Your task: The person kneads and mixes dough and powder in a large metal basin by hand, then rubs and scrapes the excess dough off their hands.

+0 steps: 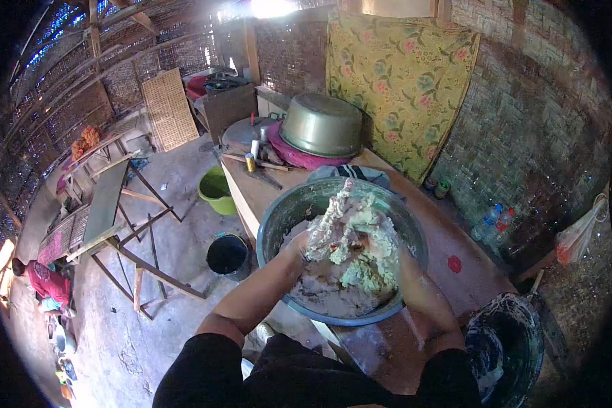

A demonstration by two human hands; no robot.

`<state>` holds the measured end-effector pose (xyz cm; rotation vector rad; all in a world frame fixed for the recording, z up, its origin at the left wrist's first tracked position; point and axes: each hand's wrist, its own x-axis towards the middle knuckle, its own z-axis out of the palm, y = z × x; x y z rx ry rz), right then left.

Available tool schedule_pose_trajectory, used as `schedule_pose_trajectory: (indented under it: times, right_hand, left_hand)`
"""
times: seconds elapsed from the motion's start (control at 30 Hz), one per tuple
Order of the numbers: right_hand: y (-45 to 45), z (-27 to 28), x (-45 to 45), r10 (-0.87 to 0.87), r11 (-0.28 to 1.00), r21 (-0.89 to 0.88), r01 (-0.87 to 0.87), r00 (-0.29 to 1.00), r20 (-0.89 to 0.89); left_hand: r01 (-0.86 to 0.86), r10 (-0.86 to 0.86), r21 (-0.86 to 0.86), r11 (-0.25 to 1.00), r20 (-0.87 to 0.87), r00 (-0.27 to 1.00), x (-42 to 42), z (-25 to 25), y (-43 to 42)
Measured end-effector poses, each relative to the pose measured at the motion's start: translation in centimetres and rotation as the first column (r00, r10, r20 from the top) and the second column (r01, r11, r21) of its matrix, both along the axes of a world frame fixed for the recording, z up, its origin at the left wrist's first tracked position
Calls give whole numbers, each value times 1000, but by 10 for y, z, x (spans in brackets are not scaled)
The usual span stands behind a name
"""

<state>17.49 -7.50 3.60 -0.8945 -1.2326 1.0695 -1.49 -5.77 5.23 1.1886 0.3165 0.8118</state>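
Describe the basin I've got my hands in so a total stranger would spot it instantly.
Find the table beside the flowered cloth, then the silver pot at its far end. Nearer you sits a wide, round basin with a blue-grey rim. Unlike the pot or the black tub at lower right, it holds pale dough, with your left hand and right hand in it.

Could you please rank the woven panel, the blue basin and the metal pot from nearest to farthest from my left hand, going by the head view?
Nearest to the left hand first:
1. Blue basin: right at the hand.
2. Metal pot: beyond the basin, upside down.
3. Woven panel: far back, on the left.
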Motion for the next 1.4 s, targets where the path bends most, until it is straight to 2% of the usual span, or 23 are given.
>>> schedule_pose_trajectory:
  times: [0.43, 0.47, 0.53, 0.57, 0.6, 0.67, 0.7, 0.73, 0.77, 0.83, 0.9, 0.93, 0.97, 1.0, 1.03, 1.07, 1.1, 1.13, 1.17, 1.2, 1.27, 1.33, 1.4]
  right_hand:
    - [8, -10, 6, -41, 990, 141, 22, 990, 136]
    - [10, -16, 6, -105, 969, 245, 38, 958, 268]
    - [16, -24, 4, -219, 917, 395, 54, 896, 386]
    - [11, -13, -1, -92, 983, 170, 74, 991, 99]
    - [10, -2, -5, -25, 998, -56, 13, 975, -221]
    - [8, 20, -14, 83, 973, -138, -185, 838, -540]
    - [9, 13, -12, 79, 972, -143, -185, 836, -543]
    - [9, 9, -10, -131, 979, 177, 97, 973, 189]
    - [8, 6, -8, -218, 965, 236, 116, 855, 471]
    - [5, 4, -6, -430, 901, 421, 107, 356, 830]
    - [-10, 19, -13, -298, 952, 282, 116, 149, 943]
    - [4, -2, -3, -342, 927, 375, 9, 431, 835]
    - [13, -22, 11, -242, 950, 311, 17, 671, 701]
    - [9, -20, 14, -116, 977, 214, 18, 884, 453]
    - [7, -14, 16, -53, 991, 130, 19, 965, 257]
    - [2, -8, 17, -30, 997, 79, 19, 990, 140]
    - [1, -4, 20, -26, 998, 53, 22, 996, 89]
    - [1, -1, 21, -22, 999, 34, 20, 998, 62]
    - [0, 0, 22, -25, 1000, 18, 24, 998, 54]
    - [1, 1, 21, -25, 1000, 16, 24, 998, 63]
    - [2, 1, 18, -22, 1000, 11, 21, 997, 80]
    - [3, 2, 14, -22, 1000, 5, 21, 996, 92]
    - [4, 1, 10, -25, 1000, -1, 26, 996, 86]
  left_hand:
    - [76, -60, -254, 964, 68, 996, 7, 39, -20]
    - [32, -35, -129, 991, -19, 999, 7, -16, 22]
    - [-58, 60, 13, 998, -172, 983, 12, -28, 22]
    - [-125, 173, 174, 977, -301, 938, 17, -33, 22]
    - [-238, 306, 473, 848, -72, 949, 31, -46, 18]
    - [-145, 309, 563, 813, -208, 928, 31, -52, 22]
    - [-170, 296, 524, 834, -166, 941, 35, -57, 23]
    - [-194, 285, 484, 853, -122, 951, 39, -54, 20]
    - [-256, 300, 461, 850, -24, 954, 39, -49, 23]
    - [-314, 315, 439, 842, 73, 946, 38, -57, 36]
    - [-459, 547, 481, 747, -51, 836, 33, -102, 64]
    - [-436, 543, 534, 724, -51, 838, 21, -78, 48]
    - [-323, 356, 208, 923, -145, 923, 10, -49, 38]
    - [-388, 402, 144, 910, -82, 912, 3, -47, 48]
    - [-449, 451, 75, 890, -21, 892, -2, -48, 56]
    - [-390, 395, 266, 882, 34, 918, -8, -52, 59]
    - [-393, 399, 272, 878, 34, 916, -10, -46, 52]
    - [-370, 534, 473, 800, -280, 798, -9, -35, 38]
    - [-259, 655, 640, 723, -516, 553, -6, -24, 25]
    - [-253, 652, 641, 725, -519, 553, -1, -15, 13]
    - [-366, 854, 861, 352, -136, 502, 14, 0, -10]
    - [-304, 846, 941, 148, 39, 532, 18, 0, -13]
    - [-272, 752, 907, 322, -70, 656, 17, -10, 0]
